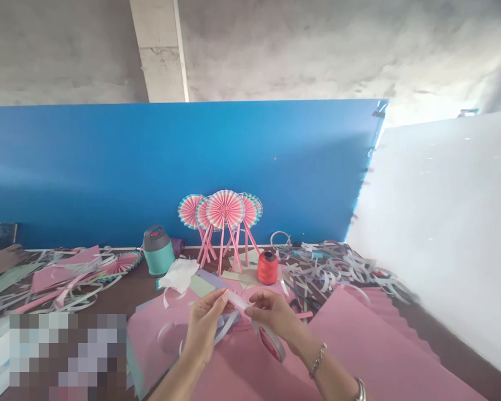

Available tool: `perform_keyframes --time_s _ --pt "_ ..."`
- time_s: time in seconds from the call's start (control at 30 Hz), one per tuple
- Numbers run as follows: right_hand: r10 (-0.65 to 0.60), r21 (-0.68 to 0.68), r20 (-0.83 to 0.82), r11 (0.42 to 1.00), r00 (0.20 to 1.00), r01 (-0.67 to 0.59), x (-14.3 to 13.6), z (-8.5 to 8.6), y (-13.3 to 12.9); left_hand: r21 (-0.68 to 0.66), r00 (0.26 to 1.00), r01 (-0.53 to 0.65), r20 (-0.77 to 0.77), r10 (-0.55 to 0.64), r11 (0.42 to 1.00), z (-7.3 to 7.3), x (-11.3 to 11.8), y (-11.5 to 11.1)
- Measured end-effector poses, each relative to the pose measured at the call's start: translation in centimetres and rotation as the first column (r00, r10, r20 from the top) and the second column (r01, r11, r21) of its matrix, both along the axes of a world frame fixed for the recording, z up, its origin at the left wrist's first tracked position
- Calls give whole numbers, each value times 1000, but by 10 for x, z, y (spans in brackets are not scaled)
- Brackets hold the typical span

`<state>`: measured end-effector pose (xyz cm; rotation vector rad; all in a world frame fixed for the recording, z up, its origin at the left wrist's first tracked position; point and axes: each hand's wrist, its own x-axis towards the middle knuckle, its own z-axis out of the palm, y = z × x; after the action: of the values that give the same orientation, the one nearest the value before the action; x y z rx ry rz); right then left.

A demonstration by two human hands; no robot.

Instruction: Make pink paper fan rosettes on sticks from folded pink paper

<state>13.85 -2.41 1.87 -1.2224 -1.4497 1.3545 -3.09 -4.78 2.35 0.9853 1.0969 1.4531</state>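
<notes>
Between my two hands, above the pink paper sheets (275,370), is a narrow pale pink strip (236,301). My left hand (206,323) pinches its left end between thumb and fingers. The fingers of my right hand (273,313) are closed at the strip's right end. A roll of white tape (280,351) hangs just below my right hand, its edge partly hidden by the fingers. Straight ahead, several round pink folded-paper fans (225,209) on pink sticks lean against a blue panel. A red spool of thread (268,268) stands just beyond my right hand.
A teal and grey container (158,250) stands at the back left, beside a crumpled white tissue (178,275). Curled white strips (338,267) pile up at the back right. Scissors (304,298) lie right of the spool. Another person's hand (4,260) is at the far left.
</notes>
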Motion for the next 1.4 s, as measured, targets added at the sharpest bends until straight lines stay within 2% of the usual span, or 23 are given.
perform_keyframes --time_s 0.2,0.43,0.5,0.63,0.77,0.83,0.93,1.0,1.07,1.17,1.27,1.33,1.4 --pt "107 -131 -130 984 986 -124 -3 3 -3 -13 992 51 119 -49 999 -4 -2 5" --pt "70 -69 -130 994 989 -80 -10 -7 1 -22 955 126 272 -115 992 0 -1 1" --pt "70 -53 -146 996 987 -78 -11 -11 2 0 959 155 241 -150 988 2 1 -2" --pt "65 -26 -99 997 993 -68 -13 -16 4 53 968 248 29 -250 967 3 5 -3" --pt "68 7 -84 998 994 -68 -14 -18 5 43 981 163 -116 -157 986 2 6 -2" --pt "58 42 -63 998 996 -55 -14 -17 4 26 988 129 -92 -126 991 2 6 -2" --pt "-23 85 -17 996 1000 25 -12 -14 2 -21 996 87 2 -87 996 1 4 -2" --pt "-89 101 32 991 996 85 -12 -12 0 -21 998 53 28 -52 998 0 4 -1" --pt "-102 90 105 992 989 93 -12 -11 -2 0 1000 18 26 -18 1000 -1 4 0" --pt "36 -23 125 999 991 -34 -12 -6 -5 20 1000 1 0 -1 1000 -1 5 0" --pt "184 -152 -21 971 983 -185 -12 2 -9 37 998 36 -54 -34 999 0 6 -1" --pt "208 -184 -68 959 976 -217 -12 7 -11 60 990 22 -139 -13 998 -1 6 -1" --pt "205 -160 -38 965 978 -209 -13 10 -13 132 959 -54 -269 88 990 -3 5 -1"
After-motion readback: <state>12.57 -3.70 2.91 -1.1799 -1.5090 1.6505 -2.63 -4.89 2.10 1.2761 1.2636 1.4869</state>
